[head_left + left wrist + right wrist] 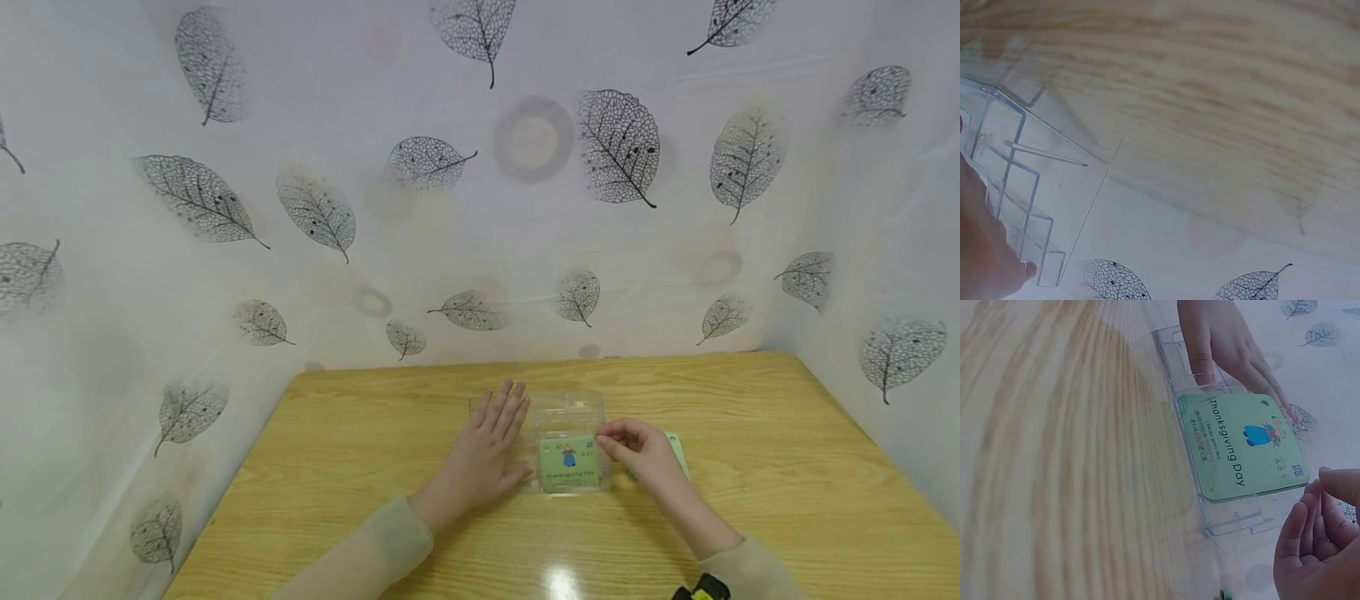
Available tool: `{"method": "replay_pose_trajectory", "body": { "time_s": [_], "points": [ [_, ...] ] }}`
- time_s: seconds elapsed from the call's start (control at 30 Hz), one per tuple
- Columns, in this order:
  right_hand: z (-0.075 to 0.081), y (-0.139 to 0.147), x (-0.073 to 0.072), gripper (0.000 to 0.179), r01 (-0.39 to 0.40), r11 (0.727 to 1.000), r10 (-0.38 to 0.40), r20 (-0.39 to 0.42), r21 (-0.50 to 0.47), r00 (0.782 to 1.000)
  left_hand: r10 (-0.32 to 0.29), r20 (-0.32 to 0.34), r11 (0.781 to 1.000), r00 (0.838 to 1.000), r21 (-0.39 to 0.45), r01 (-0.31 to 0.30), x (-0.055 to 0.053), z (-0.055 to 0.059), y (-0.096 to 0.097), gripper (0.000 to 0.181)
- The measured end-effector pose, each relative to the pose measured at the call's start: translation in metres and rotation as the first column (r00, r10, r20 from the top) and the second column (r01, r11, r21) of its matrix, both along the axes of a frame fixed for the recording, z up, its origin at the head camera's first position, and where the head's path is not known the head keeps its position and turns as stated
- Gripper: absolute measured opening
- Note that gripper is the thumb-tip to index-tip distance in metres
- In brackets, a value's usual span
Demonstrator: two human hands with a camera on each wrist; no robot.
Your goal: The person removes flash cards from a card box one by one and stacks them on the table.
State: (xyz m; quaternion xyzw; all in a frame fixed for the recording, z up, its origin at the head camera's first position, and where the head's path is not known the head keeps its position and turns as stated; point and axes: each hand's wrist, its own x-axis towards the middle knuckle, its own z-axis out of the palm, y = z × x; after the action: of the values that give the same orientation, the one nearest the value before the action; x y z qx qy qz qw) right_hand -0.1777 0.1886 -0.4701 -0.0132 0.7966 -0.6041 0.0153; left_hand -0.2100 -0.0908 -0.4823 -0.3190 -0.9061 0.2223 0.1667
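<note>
A clear plastic tiered holder (570, 402) stands on the table, its stepped side walls (1038, 181) visible in the left wrist view. My left hand (487, 446) lies along its left part with fingers stretched out. In the front slot sits a green flash card (1241, 444) printed "Thanksgiving Day" with a small figure in blue; a second card edge shows beneath it. My right hand (641, 454) pinches this card at its upper right corner, thumb and forefinger together (1325, 525).
Another green card (677, 452) lies on the wooden table (360, 433) to the right, partly covered by the right hand. A pale cloth with leaf prints (450, 233) hangs behind the table and along both sides.
</note>
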Motion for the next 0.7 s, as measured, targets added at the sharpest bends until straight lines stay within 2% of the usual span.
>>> {"method": "replay_pose_trajectory", "body": {
  "time_s": [0.7],
  "points": [
    [-0.0071, 0.0002, -0.0008, 0.024, 0.007, 1.000, -0.007, -0.007, 0.028, 1.000, 0.005, 0.009, 1.000, 1.000, 0.009, -0.005, 0.0021, 0.0017, 0.0011, 0.100]
  ]
}}
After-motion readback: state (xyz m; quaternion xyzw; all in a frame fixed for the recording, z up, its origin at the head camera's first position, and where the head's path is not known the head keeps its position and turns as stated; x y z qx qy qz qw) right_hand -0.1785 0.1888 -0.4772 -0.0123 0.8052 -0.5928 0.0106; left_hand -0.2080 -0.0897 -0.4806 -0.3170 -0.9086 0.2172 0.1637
